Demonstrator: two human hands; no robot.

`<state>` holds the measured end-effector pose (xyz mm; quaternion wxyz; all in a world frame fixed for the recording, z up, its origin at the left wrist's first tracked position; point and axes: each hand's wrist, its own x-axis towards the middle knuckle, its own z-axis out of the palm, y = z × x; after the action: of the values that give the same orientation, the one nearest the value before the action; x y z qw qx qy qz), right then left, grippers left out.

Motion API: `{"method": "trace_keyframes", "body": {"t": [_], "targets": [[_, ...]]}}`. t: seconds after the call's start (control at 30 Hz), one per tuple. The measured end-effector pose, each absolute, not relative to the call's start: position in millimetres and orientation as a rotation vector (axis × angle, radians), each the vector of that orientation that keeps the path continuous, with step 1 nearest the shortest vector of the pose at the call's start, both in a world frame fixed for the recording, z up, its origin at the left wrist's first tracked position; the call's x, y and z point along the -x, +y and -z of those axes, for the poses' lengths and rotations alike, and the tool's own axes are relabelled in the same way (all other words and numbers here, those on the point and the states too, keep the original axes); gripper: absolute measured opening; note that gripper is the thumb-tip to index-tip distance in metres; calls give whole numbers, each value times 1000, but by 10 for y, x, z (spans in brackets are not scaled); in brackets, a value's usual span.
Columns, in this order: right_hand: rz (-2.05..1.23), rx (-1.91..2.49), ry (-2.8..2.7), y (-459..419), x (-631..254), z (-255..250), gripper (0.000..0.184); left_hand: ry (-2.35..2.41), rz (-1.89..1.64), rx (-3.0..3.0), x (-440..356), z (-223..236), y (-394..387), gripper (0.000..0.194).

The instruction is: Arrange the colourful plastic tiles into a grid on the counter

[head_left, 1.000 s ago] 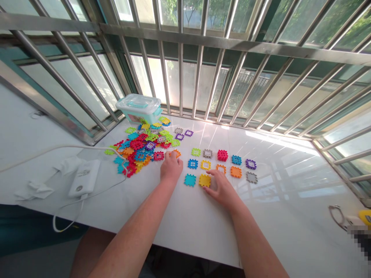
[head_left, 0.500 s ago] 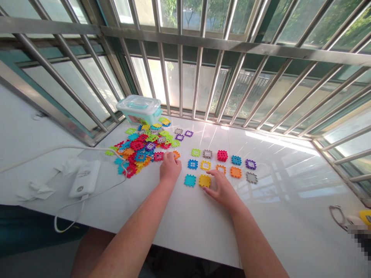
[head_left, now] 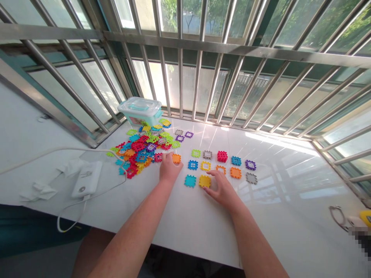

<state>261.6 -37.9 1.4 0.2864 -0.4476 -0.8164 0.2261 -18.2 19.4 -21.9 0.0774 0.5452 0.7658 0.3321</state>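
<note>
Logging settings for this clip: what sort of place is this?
Probably a home, beside a window: steel security bars, a glossy white ledge, and a lidded plastic toy box with interlocking toy tiles.

Square plastic waffle-block tiles [head_left: 142, 151] in red, blue, green, yellow, orange and purple lie heaped in a loose, overlapping pile left of centre. To its right, twelve single tiles lie flat in three rows of five, five and two, spaced apart, colours mixed. A teal tile [head_left: 190, 180] and a yellow tile [head_left: 204, 181] sit side by side in the shortest row, lowest in the frame. An orange tile [head_left: 176, 158] lies alone between pile and rows.
</note>
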Motion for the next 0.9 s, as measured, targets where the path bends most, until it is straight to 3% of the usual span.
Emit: {"method": "trace_keyframes", "body": {"t": [0.3, 0.47, 0.67, 0.8, 0.9], "targets": [[-572, 1147, -2144, -382, -2617, -41, 46, 2134, -1014, -1505, 249, 219, 193, 56], [-462, 1111, -2044, -354, -2411, -151, 27, 2114, -909, -1577, 279, 219, 212, 23], [-367, 1063, -2114, -41, -1818, -349, 25, 2104, -871, -1648, 274, 172, 193, 38], [-346, 1136, -2198, 306, -1426, -314, 34, 2001, -835, -1634, 293, 144, 176, 37], [-384, 1252, -2279, 487, -1229, -239, 29, 1988, -792, -1615, 301, 119, 172, 36]]}}
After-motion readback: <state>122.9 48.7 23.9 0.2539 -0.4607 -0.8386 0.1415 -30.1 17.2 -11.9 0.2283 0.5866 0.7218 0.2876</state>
